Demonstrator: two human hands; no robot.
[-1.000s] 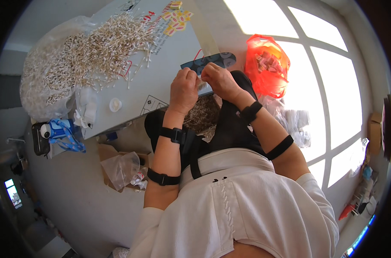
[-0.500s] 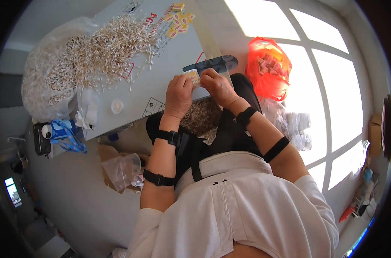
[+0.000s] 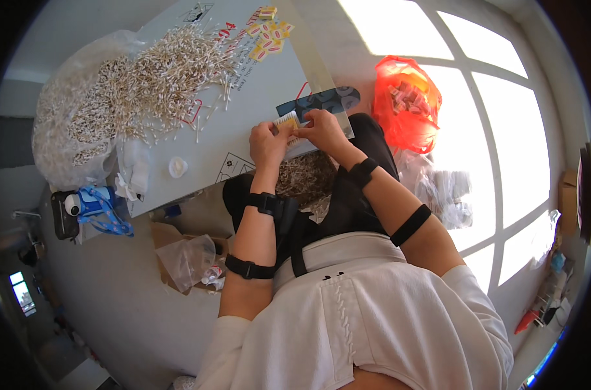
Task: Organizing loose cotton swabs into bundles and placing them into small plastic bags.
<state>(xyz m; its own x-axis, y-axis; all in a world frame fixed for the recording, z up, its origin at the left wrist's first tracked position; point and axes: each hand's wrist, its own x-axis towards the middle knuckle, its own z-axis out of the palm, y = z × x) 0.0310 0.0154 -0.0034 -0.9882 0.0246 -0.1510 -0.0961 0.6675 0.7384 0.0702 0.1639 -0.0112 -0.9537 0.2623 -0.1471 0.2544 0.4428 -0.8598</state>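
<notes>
Above the table's near edge, my left hand is closed on a small bundle of cotton swabs with a yellow wrapper round its middle. My right hand pinches the bundle's right side, thumb and index finger at the wrapper. The fingertips cover part of it, so how the wrapper closes cannot be seen. Farther left on the table lies a large loose heap of cotton swabs. Several yellow and white paper labels are scattered at the table's far side. Beyond my hands lies a dark blue patterned strip.
A clear bag of swabs slumps at the table's left. Near it are a small white dish and a blue-and-white bottle. A red plastic bag sits right of my knees; a cardboard box stands on the floor.
The bundle has tipped and shifted slightly left. My left hand has dropped a little nearer to me, and the right thumb and finger have moved onto the wrapper.
</notes>
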